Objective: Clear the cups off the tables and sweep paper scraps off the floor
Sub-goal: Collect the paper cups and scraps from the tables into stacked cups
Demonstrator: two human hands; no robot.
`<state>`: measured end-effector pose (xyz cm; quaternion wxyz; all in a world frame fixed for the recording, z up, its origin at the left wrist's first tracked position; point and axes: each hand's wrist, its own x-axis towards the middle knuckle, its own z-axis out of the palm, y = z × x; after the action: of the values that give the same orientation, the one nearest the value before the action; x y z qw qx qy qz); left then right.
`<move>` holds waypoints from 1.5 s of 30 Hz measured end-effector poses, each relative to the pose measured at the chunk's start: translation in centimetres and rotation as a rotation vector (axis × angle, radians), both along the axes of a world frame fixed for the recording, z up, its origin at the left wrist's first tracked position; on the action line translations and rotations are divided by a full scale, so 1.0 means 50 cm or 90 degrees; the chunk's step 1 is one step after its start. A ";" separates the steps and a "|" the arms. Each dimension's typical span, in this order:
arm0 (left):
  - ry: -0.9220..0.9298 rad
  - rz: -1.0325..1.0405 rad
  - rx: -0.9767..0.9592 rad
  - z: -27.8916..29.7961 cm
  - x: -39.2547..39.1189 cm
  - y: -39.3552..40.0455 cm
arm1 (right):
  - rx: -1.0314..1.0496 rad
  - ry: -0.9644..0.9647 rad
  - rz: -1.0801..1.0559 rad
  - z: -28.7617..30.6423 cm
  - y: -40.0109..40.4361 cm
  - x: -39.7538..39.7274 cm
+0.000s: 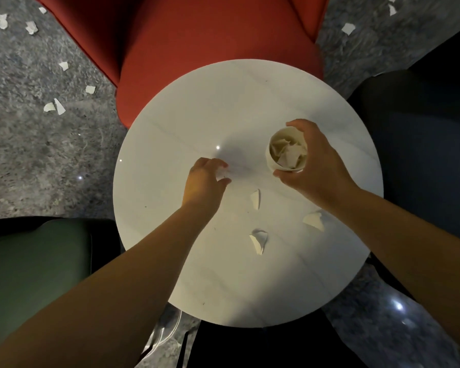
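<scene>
A round white table (pixel 197 107) fills the middle of the view. My right hand (pixel 319 166) grips a white paper cup (pixel 272 158) on the table's right side; the cup holds several torn paper scraps. My left hand (pixel 206 181) is at the table's centre, its fingers curled and pinching a small white paper scrap (pixel 221 174). Three more scraps lie on the table nearer to me: one (pixel 255 199) just right of my left hand, one (pixel 259 241) below it, one (pixel 314 220) under my right wrist.
A red armchair (pixel 197 35) stands beyond the table, a green seat (pixel 35 261) at the left, a dark blue seat (pixel 422 144) at the right. Several paper scraps (pixel 54 107) litter the grey speckled floor at upper left and upper right (pixel 348 28).
</scene>
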<state>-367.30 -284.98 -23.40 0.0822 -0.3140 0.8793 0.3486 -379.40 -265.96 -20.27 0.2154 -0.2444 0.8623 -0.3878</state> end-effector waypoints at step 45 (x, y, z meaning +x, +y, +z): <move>0.025 -0.028 0.047 -0.022 -0.171 0.163 | 0.017 -0.064 -0.049 0.009 0.166 -0.042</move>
<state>-375.87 -276.82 -24.48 0.0843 -0.2842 0.8740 0.3849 -381.51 -257.65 -19.80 0.2466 -0.1881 0.8643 -0.3958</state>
